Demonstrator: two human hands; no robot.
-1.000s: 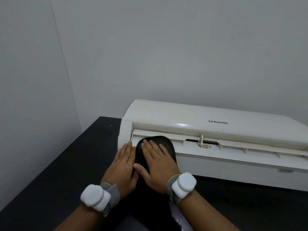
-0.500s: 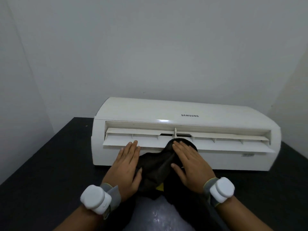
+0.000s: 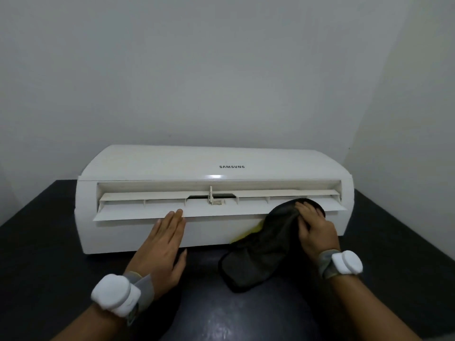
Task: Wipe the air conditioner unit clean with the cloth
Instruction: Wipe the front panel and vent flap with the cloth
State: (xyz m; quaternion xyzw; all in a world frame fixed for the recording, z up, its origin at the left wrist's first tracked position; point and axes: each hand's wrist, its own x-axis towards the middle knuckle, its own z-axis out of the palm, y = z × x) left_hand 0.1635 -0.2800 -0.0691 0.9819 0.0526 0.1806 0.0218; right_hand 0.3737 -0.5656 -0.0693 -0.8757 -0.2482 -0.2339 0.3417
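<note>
Unit (image 3: 160, 163) long axis left-right, louver (image 3: 138, 212) on near side; left hand (image 3: 160, 249) flat, right hand (image 3: 317, 230) pressing cloth (image 3: 261, 254)

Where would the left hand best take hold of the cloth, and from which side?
Probably the loose lower end of the cloth, from its left: that part lies slack, uncovered on the table, while the right hand presses the upper part onto the flap.
</note>
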